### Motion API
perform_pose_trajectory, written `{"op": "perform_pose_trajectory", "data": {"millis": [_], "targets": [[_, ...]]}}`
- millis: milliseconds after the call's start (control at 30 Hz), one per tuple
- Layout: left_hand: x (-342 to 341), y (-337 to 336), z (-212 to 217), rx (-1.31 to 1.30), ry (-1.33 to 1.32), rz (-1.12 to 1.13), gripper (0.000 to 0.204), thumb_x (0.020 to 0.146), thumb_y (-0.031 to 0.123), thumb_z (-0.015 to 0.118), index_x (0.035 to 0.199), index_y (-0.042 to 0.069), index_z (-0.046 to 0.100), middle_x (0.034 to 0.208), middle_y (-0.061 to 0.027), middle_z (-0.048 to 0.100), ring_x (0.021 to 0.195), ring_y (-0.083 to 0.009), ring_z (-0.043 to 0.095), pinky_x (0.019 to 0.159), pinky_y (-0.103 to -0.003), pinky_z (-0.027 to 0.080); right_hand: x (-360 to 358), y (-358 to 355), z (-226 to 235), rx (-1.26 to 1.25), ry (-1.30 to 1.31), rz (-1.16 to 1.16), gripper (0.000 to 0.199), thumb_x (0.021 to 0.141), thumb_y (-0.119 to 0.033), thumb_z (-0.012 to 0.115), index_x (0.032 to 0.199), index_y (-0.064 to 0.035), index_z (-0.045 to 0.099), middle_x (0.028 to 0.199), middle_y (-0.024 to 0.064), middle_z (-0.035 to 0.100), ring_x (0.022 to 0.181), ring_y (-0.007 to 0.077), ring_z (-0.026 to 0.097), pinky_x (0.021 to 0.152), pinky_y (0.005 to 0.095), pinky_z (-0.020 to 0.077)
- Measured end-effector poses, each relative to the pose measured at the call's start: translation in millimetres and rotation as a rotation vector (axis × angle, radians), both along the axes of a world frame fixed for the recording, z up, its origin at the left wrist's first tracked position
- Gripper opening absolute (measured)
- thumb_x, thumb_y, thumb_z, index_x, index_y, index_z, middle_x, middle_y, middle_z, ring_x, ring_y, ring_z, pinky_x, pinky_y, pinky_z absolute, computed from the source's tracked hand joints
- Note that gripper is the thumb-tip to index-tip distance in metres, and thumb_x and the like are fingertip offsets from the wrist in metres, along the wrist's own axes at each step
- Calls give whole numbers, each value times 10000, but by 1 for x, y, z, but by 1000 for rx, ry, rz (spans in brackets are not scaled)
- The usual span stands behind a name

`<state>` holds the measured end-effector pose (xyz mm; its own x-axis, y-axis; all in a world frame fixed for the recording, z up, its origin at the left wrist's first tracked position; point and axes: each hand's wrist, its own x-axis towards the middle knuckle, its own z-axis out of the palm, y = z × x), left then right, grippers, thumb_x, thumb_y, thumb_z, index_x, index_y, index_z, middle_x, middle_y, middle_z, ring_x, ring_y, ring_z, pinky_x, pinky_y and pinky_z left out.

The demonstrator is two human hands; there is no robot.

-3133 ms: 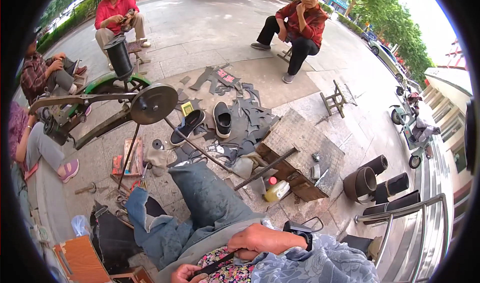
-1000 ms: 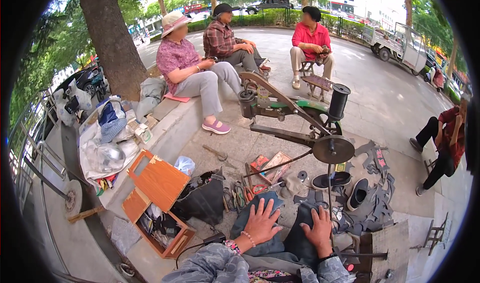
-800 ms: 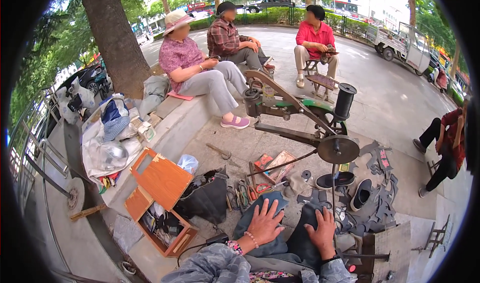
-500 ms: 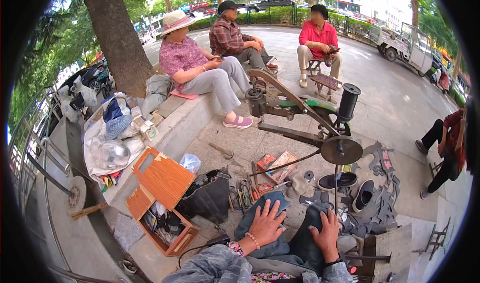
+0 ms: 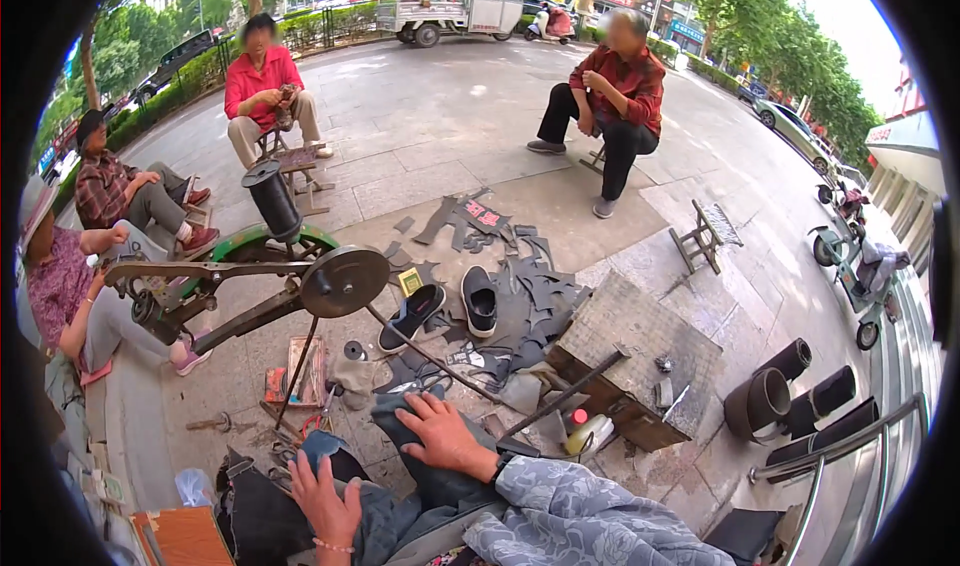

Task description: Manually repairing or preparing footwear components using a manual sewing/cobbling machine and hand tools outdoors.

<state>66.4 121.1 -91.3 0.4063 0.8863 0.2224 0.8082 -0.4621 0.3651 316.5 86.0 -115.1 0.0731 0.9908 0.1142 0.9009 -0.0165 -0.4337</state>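
My left hand (image 5: 325, 504), with a beaded bracelet at its wrist, is over the dark cloth on my left knee, fingers spread and nothing held. My right hand (image 5: 447, 433) lies on the dark blue-grey cloth (image 5: 425, 481) covering my right knee, its fingers apart. Ahead of both stands a green and black hand-cranked sewing machine (image 5: 300, 278) with a round wheel and a large spool of black thread (image 5: 272, 202). Two dark slip-on shoes, one on its left (image 5: 412, 318) and one on its right (image 5: 479, 302), rest on the ground among dark cut scraps (image 5: 530, 296).
A worn box (image 5: 640, 356) stands on the right, with a metal rod beside it. Farther right are dark rolls (image 5: 830, 391), a railing (image 5: 880, 436) and a folding stool (image 5: 705, 234). Several people sit around, one in red (image 5: 265, 86) ahead. An orange-brown wooden panel (image 5: 185, 536) is at lower left.
My view has swung to the right, so the machine and shoes now appear farther left. My left hand has come off the cloth-covered knee somewhat; my right hand still rests on its knee.
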Motion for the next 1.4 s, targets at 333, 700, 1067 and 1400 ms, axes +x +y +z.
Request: {"op": "perform_pose_trajectory", "data": {"millis": [333, 700, 1067, 1400], "targets": [[21, 31, -13, 22, 185, -19, 605, 719, 317, 702, 1223, 30, 530, 1332, -219, 417, 1210, -456, 370, 982, -543, 322, 2, 1, 0, -20, 6, 29, 616, 752, -338, 676, 1295, -125, 477, 1427, 145, 342, 1284, 383, 337, 1000, 495, 325], [19, 33, -21, 50, 90, -19, 557, 698, 267, 692, 1171, 11, 545, 1293, -214, 446, 1189, -459, 389, 960, -528, 351, 2, 2, 2, 1, 45, 27, 621, 725, -298, 682, 1283, -109, 484, 1419, 153, 353, 1279, 393, 346, 993, 500, 331], [21, 34, -18, 38, 95, -9, 553, 715, 279, 682, 1179, 10, 547, 1301, -211, 442, 1199, -445, 388, 967, -528, 348, 3, 4, -1, 24, 47, 29, 617, 727, -299, 681, 1279, -106, 486, 1416, 157, 352, 1278, 392, 346, 991, 505, 335], [20, 29, -18, 46, 89, -10, 554, 708, 275, 688, 1172, 8, 548, 1298, -212, 447, 1199, -439, 390, 968, -518, 349, 0, -1, -1, 20, 27, 19, 621, 722, -302, 683, 1278, -112, 484, 1407, 157, 362, 1270, 388, 356, 990, 498, 336]]}}
